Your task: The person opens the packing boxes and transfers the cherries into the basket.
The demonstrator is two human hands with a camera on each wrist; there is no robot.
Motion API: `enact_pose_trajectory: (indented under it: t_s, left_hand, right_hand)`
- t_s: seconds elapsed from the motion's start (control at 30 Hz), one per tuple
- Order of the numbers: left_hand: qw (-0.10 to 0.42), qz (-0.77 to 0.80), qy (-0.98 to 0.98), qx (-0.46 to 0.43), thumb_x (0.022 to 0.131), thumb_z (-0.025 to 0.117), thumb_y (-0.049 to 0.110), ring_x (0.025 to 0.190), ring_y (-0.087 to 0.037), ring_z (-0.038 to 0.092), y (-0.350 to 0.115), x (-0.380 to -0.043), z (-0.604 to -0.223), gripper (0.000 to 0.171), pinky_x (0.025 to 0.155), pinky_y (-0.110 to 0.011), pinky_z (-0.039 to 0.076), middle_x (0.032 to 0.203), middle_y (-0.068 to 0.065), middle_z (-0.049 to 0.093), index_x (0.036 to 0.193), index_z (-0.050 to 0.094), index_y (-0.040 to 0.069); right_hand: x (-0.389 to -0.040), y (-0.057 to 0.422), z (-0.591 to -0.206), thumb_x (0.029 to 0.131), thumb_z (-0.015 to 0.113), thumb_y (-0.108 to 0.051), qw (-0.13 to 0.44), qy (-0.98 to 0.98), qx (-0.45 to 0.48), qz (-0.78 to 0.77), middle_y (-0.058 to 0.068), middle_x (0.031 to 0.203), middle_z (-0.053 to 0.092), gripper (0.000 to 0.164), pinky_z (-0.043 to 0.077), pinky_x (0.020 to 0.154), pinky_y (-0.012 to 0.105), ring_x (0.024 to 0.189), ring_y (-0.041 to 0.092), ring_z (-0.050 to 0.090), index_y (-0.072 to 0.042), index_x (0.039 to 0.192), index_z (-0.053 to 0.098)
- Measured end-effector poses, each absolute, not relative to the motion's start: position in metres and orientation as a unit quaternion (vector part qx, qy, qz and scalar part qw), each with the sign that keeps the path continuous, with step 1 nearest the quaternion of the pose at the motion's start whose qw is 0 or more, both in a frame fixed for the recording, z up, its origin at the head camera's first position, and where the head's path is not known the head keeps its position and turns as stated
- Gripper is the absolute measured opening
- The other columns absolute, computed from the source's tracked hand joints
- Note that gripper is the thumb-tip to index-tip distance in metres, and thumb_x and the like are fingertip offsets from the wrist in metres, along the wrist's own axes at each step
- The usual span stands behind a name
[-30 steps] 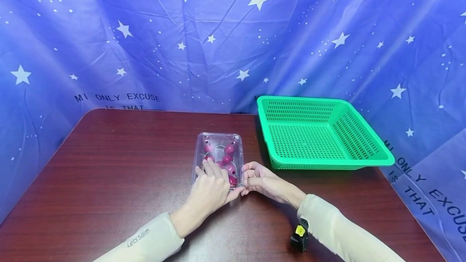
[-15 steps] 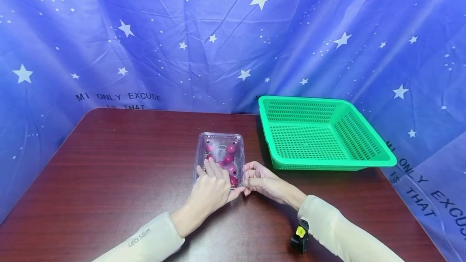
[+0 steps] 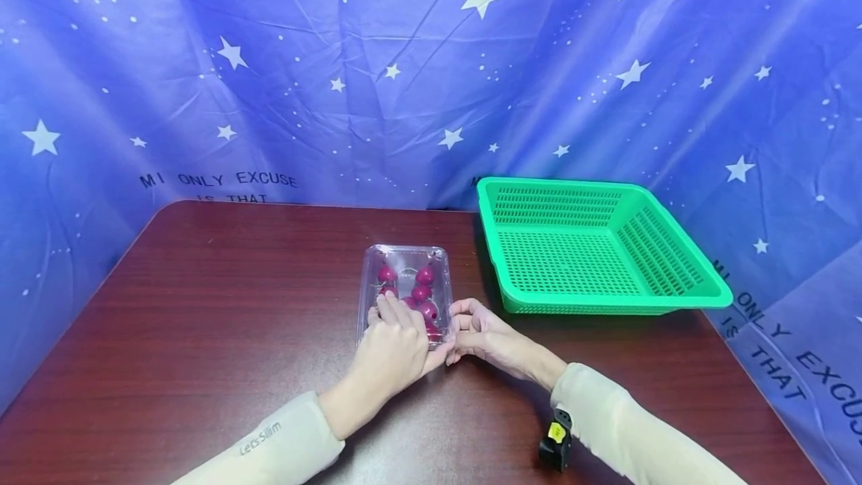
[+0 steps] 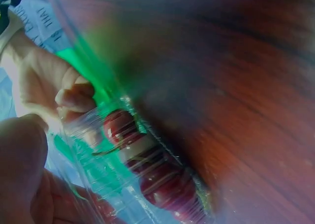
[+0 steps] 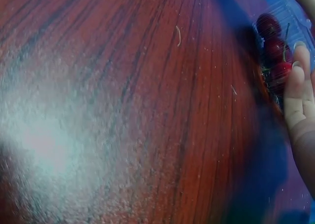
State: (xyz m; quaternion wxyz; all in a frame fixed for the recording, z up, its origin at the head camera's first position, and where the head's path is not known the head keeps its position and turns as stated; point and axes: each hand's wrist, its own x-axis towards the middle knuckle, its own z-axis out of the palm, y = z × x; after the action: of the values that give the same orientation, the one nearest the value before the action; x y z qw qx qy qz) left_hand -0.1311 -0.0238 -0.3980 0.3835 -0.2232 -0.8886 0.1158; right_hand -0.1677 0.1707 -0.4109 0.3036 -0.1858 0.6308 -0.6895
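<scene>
A clear plastic box [image 3: 404,254] holds several dark red cherries [image 3: 425,275] and stands on the table. My left hand [image 3: 390,343] rests over its near left part, the fingers stretched across the top and the thumb along the near edge. At the near right corner my right hand [image 3: 494,343] pinches the rim between thumb and fingers. The left wrist view shows cherries [image 4: 160,184] through the clear wall, with my right hand [image 4: 47,83] at the corner. In the right wrist view, fingertips [image 5: 295,76] touch the box's side beside the cherries [image 5: 275,49].
A green slotted plastic basket [image 3: 569,264] stands at the table's back right. The dark red-brown table [image 3: 222,320] ends at a blue curtain [image 3: 303,58] with stars. A small black device [image 3: 555,444] hangs below my right sleeve.
My left thumb has shifted slightly up along the box's near edge, and the box's near edge sits slightly differently. The right hand stays at the same corner.
</scene>
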Motion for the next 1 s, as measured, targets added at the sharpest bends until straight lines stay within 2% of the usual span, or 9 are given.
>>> enact_pose_trajectory:
  t_s: [0.2, 0.5, 0.57, 0.67, 0.8, 0.93, 1.0]
  left_hand:
    - [0.36, 0.127, -0.897, -0.221, 0.079, 0.041, 0.077, 0.074, -0.037, 0.073, -0.021, -0.13, -0.397, 0.088, 0.054, -0.038, 0.061, 0.086, -0.029, 0.076, 0.078, 0.074, -0.005]
    - [0.331, 0.125, -0.905, -0.238, 0.079, 0.045, 0.075, 0.072, -0.034, 0.072, -0.023, -0.133, -0.39, 0.084, 0.051, -0.035, 0.059, 0.083, -0.028, 0.076, 0.077, 0.073, -0.004]
    - [0.313, 0.102, -0.911, -0.25, 0.078, 0.051, 0.071, 0.071, -0.036, 0.072, -0.023, -0.135, -0.385, 0.078, 0.049, -0.035, 0.059, 0.082, -0.028, 0.076, 0.075, 0.073, -0.005]
    - [0.272, 0.06, -0.921, -0.271, 0.077, 0.06, 0.06, 0.071, -0.036, 0.072, -0.023, -0.137, -0.378, 0.062, 0.048, -0.038, 0.059, 0.075, -0.022, 0.076, 0.068, 0.071, 0.0]
    - [0.212, 0.028, -0.938, -0.271, 0.076, 0.064, 0.044, 0.075, -0.035, 0.072, -0.021, -0.138, -0.371, 0.042, 0.051, -0.041, 0.059, 0.071, -0.016, 0.076, 0.061, 0.067, 0.005]
    - [0.167, 0.011, -0.954, -0.249, 0.075, 0.062, 0.037, 0.076, -0.037, 0.071, -0.018, -0.137, -0.367, 0.036, 0.05, -0.042, 0.059, 0.075, -0.018, 0.076, 0.064, 0.066, 0.003]
    - [0.16, 0.001, -0.957, -0.243, 0.075, 0.061, 0.035, 0.077, -0.039, 0.071, -0.018, -0.136, -0.367, 0.036, 0.048, -0.042, 0.059, 0.076, -0.02, 0.075, 0.066, 0.066, 0.001]
  right_hand:
    - [-0.168, 0.17, -0.407, 0.089, 0.05, 0.003, 0.308, 0.643, -0.161, -0.683, -0.002, 0.077, 0.059, 0.036, 0.053, 0.067, 0.025, 0.066, 0.013, 0.063, 0.002, 0.115, 0.026]
    - [-0.168, 0.166, -0.405, 0.089, 0.048, -0.003, 0.313, 0.685, -0.134, -0.644, -0.007, 0.069, 0.065, 0.011, 0.046, 0.06, 0.024, 0.062, 0.009, 0.061, -0.009, 0.094, 0.04]
    - [-0.169, 0.165, -0.404, 0.089, 0.049, -0.005, 0.313, 0.693, -0.13, -0.636, -0.007, 0.067, 0.066, 0.01, 0.046, 0.059, 0.025, 0.061, 0.01, 0.061, -0.009, 0.093, 0.041]
    - [-0.169, 0.165, -0.403, 0.092, 0.049, -0.008, 0.31, 0.709, -0.123, -0.621, -0.007, 0.064, 0.066, 0.007, 0.046, 0.057, 0.025, 0.058, 0.01, 0.061, -0.009, 0.091, 0.042]
    - [-0.169, 0.163, -0.401, 0.098, 0.047, -0.014, 0.296, 0.744, -0.124, -0.586, -0.009, 0.059, 0.065, 0.011, 0.041, 0.052, 0.024, 0.052, 0.009, 0.061, -0.009, 0.088, 0.044]
    - [-0.167, 0.16, -0.397, 0.101, 0.045, -0.022, 0.28, 0.778, -0.129, -0.547, -0.01, 0.053, 0.062, 0.024, 0.034, 0.047, 0.023, 0.046, 0.007, 0.058, -0.005, 0.084, 0.05]
    - [-0.166, 0.159, -0.395, 0.102, 0.043, -0.024, 0.277, 0.786, -0.124, -0.538, -0.01, 0.05, 0.061, 0.03, 0.032, 0.045, 0.022, 0.043, 0.006, 0.057, -0.003, 0.083, 0.053]
